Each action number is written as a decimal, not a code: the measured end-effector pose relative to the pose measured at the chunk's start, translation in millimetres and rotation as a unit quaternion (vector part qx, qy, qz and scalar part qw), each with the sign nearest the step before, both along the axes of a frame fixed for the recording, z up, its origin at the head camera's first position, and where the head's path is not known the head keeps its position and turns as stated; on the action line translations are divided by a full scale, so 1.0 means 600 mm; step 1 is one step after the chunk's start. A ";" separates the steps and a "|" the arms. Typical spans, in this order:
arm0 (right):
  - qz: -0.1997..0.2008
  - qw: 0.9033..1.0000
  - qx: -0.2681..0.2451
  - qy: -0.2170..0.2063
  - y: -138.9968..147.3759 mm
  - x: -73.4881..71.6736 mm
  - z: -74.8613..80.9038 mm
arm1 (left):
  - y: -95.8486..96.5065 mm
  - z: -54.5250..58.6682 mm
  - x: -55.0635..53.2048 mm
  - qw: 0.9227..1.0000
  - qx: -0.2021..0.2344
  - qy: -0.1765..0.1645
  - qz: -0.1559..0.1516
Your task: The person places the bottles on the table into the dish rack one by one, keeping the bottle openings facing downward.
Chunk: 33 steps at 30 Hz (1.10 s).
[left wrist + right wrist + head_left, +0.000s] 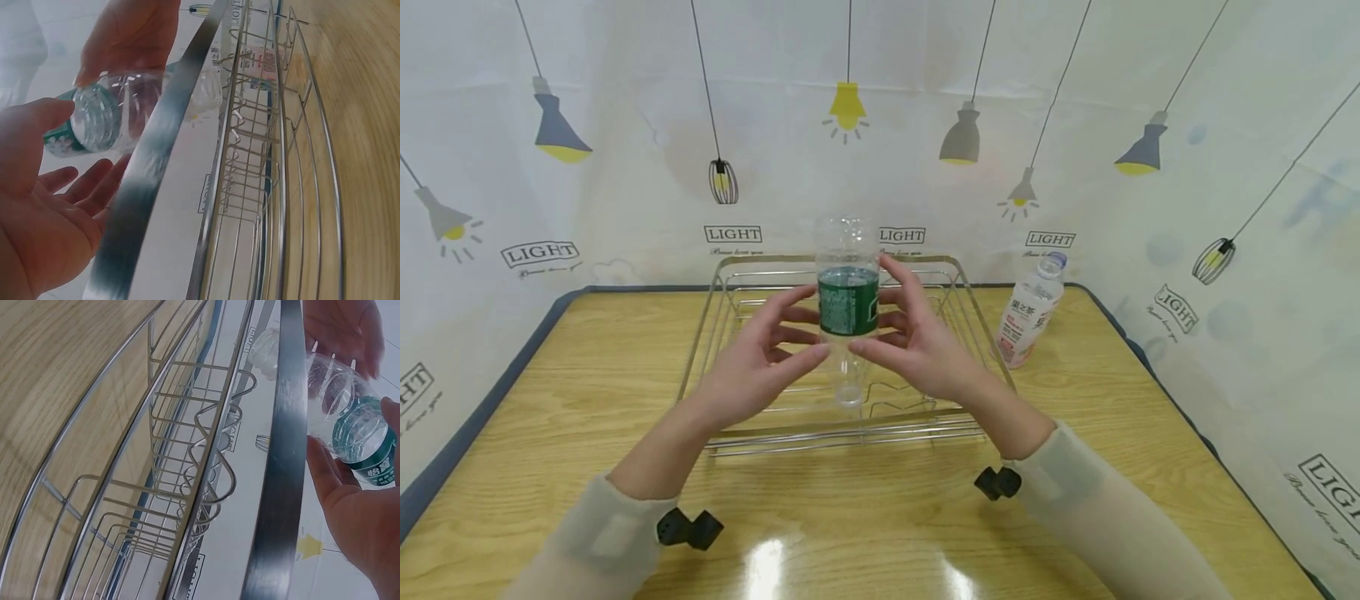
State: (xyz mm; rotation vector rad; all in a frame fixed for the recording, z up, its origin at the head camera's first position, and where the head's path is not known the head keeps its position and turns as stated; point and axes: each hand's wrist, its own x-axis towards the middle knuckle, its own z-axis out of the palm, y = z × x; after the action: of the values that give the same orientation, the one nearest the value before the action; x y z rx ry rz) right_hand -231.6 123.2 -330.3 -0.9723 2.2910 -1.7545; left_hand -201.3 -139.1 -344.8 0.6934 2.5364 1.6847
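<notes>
An upside-down clear plastic bottle with a green label is held between both hands over the metal wire rack. Its neck points down, close over the rack's wires. My left hand holds the bottle's left side with fingertips and thumb at the label. From the right, my right hand grips it, thumb low and index finger higher up. In the left wrist view, the left thumb lies at the label. The right wrist view shows the right fingers under the bottle's side.
Right of the rack, a second bottle with a white-and-pink label and a purple cap stands on the wooden table. A white cloth backdrop printed with lamps encloses the back and sides. The rack's raised metal rim crosses both wrist views.
</notes>
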 end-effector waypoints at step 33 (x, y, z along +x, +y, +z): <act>-0.020 0.999 0.006 0.026 0.003 -0.024 0.029 | -0.238 -0.077 0.063 0.983 -0.149 0.016 0.106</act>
State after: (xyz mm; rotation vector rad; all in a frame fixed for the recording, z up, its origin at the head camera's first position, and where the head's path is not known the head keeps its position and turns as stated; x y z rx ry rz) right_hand -246.3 125.0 -313.1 -0.9888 2.3663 -1.7494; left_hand -163.8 -282.0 -390.7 0.4453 2.8863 1.2994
